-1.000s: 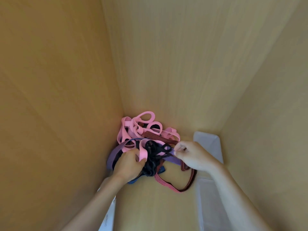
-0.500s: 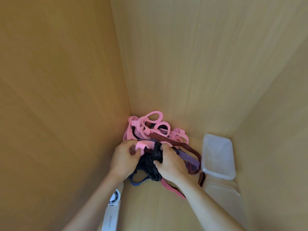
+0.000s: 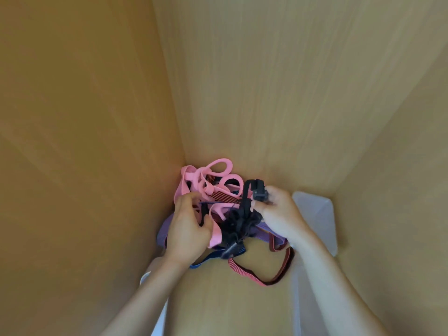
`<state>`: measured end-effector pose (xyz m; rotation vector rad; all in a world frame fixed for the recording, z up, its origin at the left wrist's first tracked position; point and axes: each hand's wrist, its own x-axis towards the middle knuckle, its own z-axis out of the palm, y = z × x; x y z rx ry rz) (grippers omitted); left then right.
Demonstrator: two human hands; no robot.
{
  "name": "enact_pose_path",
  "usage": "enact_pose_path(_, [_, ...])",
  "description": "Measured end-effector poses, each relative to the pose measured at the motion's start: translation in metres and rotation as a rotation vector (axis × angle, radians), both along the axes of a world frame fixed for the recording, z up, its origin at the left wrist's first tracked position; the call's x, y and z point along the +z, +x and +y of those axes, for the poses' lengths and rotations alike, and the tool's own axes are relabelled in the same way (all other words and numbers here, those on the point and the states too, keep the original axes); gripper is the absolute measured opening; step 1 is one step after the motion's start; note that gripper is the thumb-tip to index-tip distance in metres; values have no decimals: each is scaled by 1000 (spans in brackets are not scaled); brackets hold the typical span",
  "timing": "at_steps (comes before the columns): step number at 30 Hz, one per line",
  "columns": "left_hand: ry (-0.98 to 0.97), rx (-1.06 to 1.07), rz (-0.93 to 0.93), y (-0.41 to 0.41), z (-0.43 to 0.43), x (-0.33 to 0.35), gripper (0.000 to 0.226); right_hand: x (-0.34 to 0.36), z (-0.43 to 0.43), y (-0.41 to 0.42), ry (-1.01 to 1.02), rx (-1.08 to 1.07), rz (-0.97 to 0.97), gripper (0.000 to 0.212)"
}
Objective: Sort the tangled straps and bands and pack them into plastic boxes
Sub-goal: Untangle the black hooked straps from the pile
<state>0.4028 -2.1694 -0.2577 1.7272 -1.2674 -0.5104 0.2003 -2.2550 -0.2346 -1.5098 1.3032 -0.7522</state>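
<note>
A tangle of straps lies in the far corner of a wooden compartment. It holds a pink band (image 3: 213, 175), a black strap bundle (image 3: 238, 224), a purple band (image 3: 263, 232), a red-and-black striped band (image 3: 261, 278) and a blue strap (image 3: 208, 259). My right hand (image 3: 278, 212) pinches the black strap's buckle (image 3: 260, 194) and holds it lifted above the pile. My left hand (image 3: 188, 226) grips another black strap piece and the pink band at the pile's left side.
A clear plastic box (image 3: 320, 214) stands against the right wall, and another clear box (image 3: 305, 299) lies nearer under my right forearm. A white object (image 3: 145, 277) shows under my left forearm. Wooden walls (image 3: 84, 141) close in on the left, back and right.
My right hand has come off the middle of the black bundle and pulled its buckle end up and to the right. My left hand stays on the pile's left side.
</note>
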Motion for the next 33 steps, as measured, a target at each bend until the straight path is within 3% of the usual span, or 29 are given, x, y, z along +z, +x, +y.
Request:
enact_pose_path(3, [-43,-63,53,-11,-2,10,38,16,-1,-5,36,44,-104,24])
enact_pose_path(9, [209,-233,324,-25,-24,21,37,59,6,-17,63,127,-344,26])
enact_pose_path(12, [262,-374,408,-30,-33,27,48,81,11,-20,84,172,-492,12])
enact_pose_path(14, [254,-448,429,-39,-34,36,61,96,17,-24,96,193,-566,14])
enact_pose_path(18, [264,-423,435,-60,-41,41,89,106,21,-30,115,236,-671,16])
enact_pose_path(21, [304,-453,548,-72,-43,47,102,108,22,-40,141,259,-773,15])
enact_pose_path(22, [312,-501,593,-75,-43,49,97,108,22,-43,149,261,-808,14])
enact_pose_path(26, [290,-730,643,-84,-36,57,42,104,22,-50,177,174,-909,15])
enact_pose_path(33, [235,-829,541,-89,-28,74,8,92,25,-59,229,-74,-931,23])
